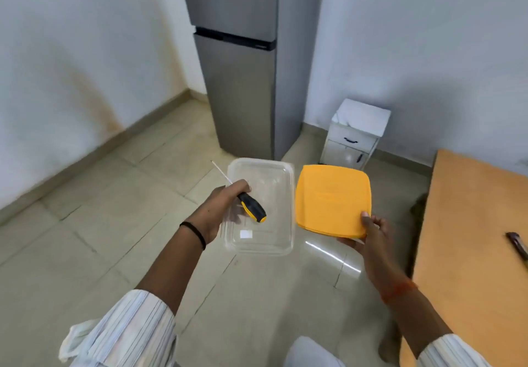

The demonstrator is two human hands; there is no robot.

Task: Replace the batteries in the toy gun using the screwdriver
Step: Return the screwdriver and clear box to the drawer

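Observation:
My left hand (221, 208) grips a screwdriver (253, 209) with a black and yellow handle, its thin metal shaft pointing up and to the left. The same hand also holds a clear plastic container (267, 184) by its left rim, in the air above the floor. A small white label shows through the container's bottom. My right hand (367, 234) holds a yellow lid (333, 199) by its near right corner, just to the right of the container. No toy gun or batteries can be seen.
A grey fridge (243, 61) stands in the corner ahead. A small white cabinet (355, 135) sits by the right wall. An orange wooden table (471, 238) is at the right, with a dark object (518, 245) at its edge. The floor is tiled.

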